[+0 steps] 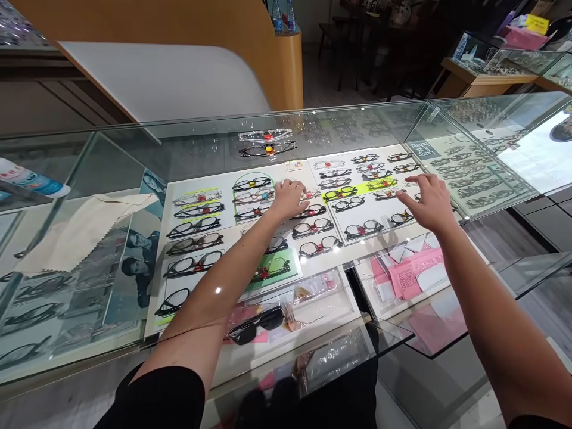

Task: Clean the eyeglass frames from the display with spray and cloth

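Rows of eyeglasses lie on white display boards inside a glass showcase. My left hand is over the middle of the rows, fingers a little bent and apart. Beside its fingertips is a pair of glasses with a red tag; I cannot tell whether they touch. My right hand hovers at the right board's edge, thumb and fingers spread with nothing between them. Dark-framed glasses lie just below its thumb, and another pair lies to its left. My right palm partly hides other frames.
Two pairs of glasses appear behind the boards. A beige cloth lies on the glass top at left, near a spray can. Below are sunglasses and pink packets. Glass panel edges surround my arms.
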{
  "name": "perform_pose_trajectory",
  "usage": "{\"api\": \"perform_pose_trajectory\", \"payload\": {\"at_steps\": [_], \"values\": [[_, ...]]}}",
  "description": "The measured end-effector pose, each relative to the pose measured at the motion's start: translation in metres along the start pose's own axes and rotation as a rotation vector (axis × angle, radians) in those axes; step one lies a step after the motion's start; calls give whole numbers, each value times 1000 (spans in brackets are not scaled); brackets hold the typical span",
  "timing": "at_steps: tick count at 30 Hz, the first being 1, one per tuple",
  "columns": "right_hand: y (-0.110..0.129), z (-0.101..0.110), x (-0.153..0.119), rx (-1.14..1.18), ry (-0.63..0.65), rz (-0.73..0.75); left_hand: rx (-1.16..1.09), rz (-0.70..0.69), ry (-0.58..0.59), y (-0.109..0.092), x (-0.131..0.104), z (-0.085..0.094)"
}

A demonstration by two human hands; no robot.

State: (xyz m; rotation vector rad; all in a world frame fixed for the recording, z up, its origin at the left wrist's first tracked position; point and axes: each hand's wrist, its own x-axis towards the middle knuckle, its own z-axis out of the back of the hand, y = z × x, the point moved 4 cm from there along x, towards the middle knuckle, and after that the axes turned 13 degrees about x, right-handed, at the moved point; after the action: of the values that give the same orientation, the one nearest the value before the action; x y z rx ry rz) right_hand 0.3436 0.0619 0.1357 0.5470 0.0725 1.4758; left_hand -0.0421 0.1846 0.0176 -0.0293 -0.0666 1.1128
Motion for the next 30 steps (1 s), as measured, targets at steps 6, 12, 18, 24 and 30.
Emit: {"api": "perform_pose_trajectory", "payload": {"at_steps": [6,12,18,24,30], "values": [[-2,0,1,61,-21,14,0,8,-17,-15,-19,-8],[-4,-1,2,67,-27,18,0,27,4,-26,-18,-24],[-3,-3,4,74,-29,6,7,49,-5,-32,-18,-23],[-3,-4,5,57,-9,-12,17,69,-11,-33,-20,-22],[-4,-6,6,89,-32,23,1,56,-46,-41,-32,-1]]}}
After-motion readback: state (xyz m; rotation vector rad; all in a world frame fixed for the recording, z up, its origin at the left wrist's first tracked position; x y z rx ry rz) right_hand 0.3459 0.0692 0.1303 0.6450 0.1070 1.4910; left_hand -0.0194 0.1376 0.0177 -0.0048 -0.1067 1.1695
